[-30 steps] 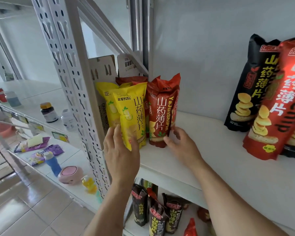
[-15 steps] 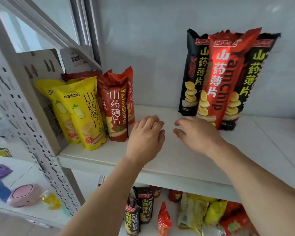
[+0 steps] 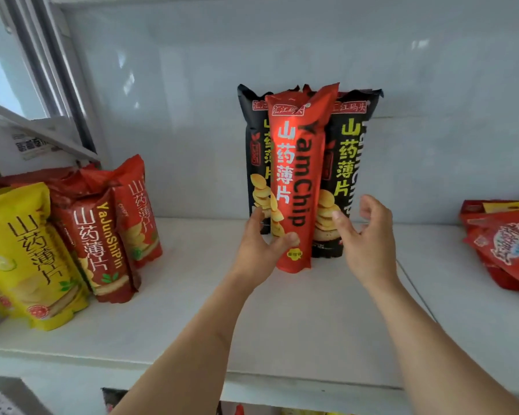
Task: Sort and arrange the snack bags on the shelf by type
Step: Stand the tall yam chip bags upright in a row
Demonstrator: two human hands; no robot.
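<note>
- Hands have shifted from the yellow and dark-red bags at the shelf's left end to the tall cluster standing at the back wall, mid-shelf; a second ago both were at that left group.
- Left hand [image 3: 259,250] now pinches the lower edge of the tall red YamChip bag [image 3: 297,175], thumb in front and fingers behind, where half a second ago it hovered curled over bare shelf [image 3: 192,324].
- Right hand [image 3: 364,238] hangs just beside the same bag with fingers loosely spread, gripping nothing and close to the right black bag [image 3: 346,163].
- Red bag stands upright in front of and between that one and the left black bag [image 3: 253,163], overlapping both.
- Left-end group, yellow bags [image 3: 24,256] in front and dark-red bags [image 3: 102,244] beside them, now stands untouched, which suggests that group is settled.
- Judged from the grasp, the odd red bag is the next to be pulled from between the black pair.
- Flat red packets [image 3: 504,244] lie at the shelf's right end, well apart from both hands.
</note>
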